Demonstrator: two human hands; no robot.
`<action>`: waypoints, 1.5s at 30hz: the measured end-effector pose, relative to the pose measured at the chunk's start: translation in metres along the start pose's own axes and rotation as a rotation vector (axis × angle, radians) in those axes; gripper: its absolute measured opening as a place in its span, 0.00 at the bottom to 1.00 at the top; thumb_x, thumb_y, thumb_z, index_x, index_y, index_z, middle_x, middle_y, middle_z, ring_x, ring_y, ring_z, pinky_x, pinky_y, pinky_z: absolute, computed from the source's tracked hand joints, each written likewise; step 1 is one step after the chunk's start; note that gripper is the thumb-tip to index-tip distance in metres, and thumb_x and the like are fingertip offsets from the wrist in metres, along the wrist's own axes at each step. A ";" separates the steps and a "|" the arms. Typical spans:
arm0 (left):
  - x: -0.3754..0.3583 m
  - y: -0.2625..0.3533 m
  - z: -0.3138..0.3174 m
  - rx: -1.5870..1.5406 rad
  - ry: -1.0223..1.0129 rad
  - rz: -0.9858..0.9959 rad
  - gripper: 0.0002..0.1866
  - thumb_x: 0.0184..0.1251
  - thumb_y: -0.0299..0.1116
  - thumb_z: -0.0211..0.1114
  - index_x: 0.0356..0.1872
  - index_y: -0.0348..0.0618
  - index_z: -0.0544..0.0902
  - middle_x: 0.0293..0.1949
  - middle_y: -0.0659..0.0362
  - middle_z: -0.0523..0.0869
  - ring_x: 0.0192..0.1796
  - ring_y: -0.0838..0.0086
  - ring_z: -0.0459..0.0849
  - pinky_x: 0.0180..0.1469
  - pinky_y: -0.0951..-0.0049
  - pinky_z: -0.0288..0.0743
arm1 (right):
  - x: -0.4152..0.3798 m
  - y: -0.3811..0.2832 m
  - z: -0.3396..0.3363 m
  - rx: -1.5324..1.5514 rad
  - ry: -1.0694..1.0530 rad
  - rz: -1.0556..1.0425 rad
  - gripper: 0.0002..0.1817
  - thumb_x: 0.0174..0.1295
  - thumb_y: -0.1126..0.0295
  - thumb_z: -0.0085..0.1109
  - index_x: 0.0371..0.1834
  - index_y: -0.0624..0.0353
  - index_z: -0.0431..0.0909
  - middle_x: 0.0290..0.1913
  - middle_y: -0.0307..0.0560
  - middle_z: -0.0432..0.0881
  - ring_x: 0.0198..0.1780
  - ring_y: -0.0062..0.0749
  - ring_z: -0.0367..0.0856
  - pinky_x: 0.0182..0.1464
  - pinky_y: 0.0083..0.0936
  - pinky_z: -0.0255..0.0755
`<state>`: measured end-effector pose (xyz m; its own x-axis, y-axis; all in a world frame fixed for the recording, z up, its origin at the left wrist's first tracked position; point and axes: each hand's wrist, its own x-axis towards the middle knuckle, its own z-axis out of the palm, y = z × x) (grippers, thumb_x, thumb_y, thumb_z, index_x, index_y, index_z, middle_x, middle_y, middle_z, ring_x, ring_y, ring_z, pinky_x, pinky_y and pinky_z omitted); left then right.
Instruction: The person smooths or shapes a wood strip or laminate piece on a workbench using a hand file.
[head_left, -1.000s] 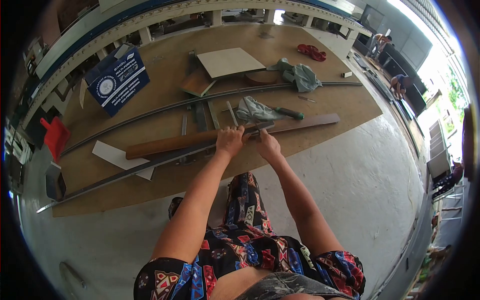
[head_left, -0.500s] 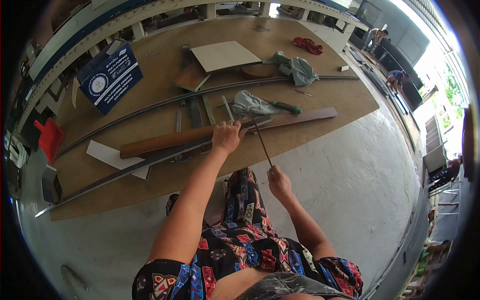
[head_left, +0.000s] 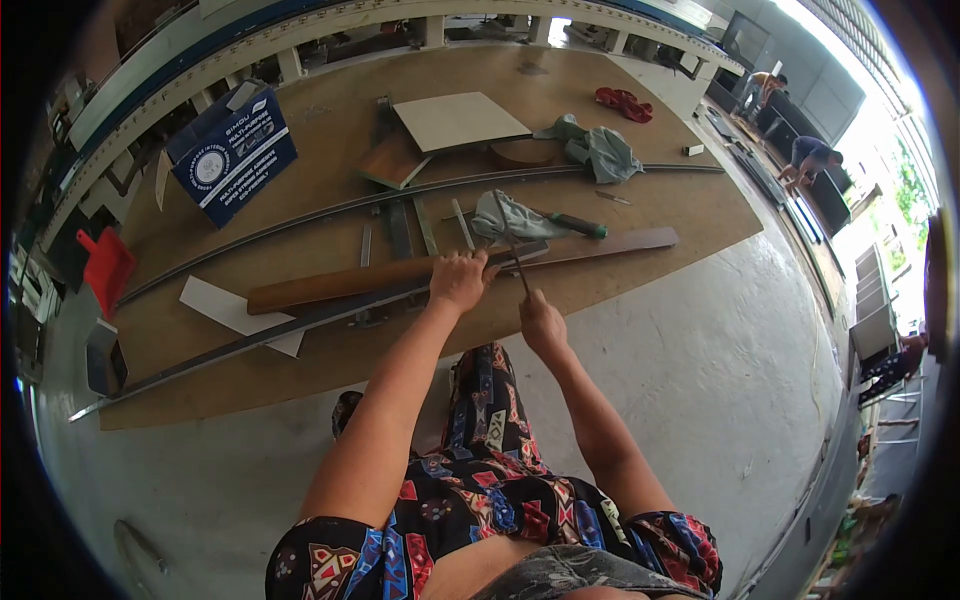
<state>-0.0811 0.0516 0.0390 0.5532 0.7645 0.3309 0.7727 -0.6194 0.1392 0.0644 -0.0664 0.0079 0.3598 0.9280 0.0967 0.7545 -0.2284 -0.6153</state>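
My left hand (head_left: 460, 280) is closed over a long dark metal strip (head_left: 330, 312) near its right end. That strip runs down to the left corner of the board table, beside a brown wood-look strip (head_left: 340, 284). In my right hand (head_left: 542, 322) is a slim dark file (head_left: 511, 232), slanting up across the metal strip's end. My fingers are wrapped round its lower part. Just beyond the hands lie a crumpled grey-green cloth (head_left: 508, 217) and a tool with a dark green handle (head_left: 578, 225). A pale, flat strip (head_left: 625, 241) extends to the right.
A blue adhesive box (head_left: 232, 160) and a red dustpan (head_left: 106, 268) are at the left. A beige panel (head_left: 460, 121), another cloth (head_left: 612, 155) and red fabric (head_left: 624, 104) lie farther back. Two people (head_left: 808, 160) bend over at the far right.
My right hand has pushed up and slightly left, so the file now reaches farther past the metal strip. My left hand keeps its hold on the strip. The view has shifted slightly.
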 end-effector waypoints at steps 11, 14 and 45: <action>0.000 0.000 -0.003 0.024 0.037 0.016 0.21 0.67 0.54 0.52 0.38 0.45 0.77 0.34 0.54 0.84 0.42 0.58 0.82 0.44 0.56 0.73 | -0.058 0.024 -0.003 -0.022 -0.008 0.033 0.10 0.65 0.60 0.51 0.38 0.55 0.67 0.30 0.62 0.79 0.36 0.62 0.78 0.35 0.52 0.68; 0.000 0.000 0.001 0.044 0.040 0.025 0.21 0.67 0.54 0.51 0.38 0.46 0.78 0.34 0.55 0.84 0.41 0.59 0.83 0.42 0.57 0.73 | -0.006 -0.011 -0.016 -0.074 -0.049 0.027 0.11 0.64 0.62 0.48 0.40 0.57 0.65 0.31 0.65 0.80 0.38 0.63 0.78 0.38 0.53 0.68; 0.000 -0.001 0.002 0.018 0.033 0.008 0.20 0.66 0.53 0.53 0.39 0.46 0.78 0.30 0.54 0.85 0.39 0.60 0.83 0.42 0.57 0.73 | -0.005 -0.005 -0.008 -0.029 -0.020 0.042 0.10 0.63 0.62 0.48 0.39 0.56 0.65 0.30 0.66 0.79 0.38 0.65 0.77 0.39 0.54 0.68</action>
<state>-0.0812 0.0527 0.0367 0.5489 0.7533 0.3623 0.7739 -0.6218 0.1202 0.0631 -0.0719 0.0167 0.3806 0.9231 0.0560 0.7547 -0.2750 -0.5956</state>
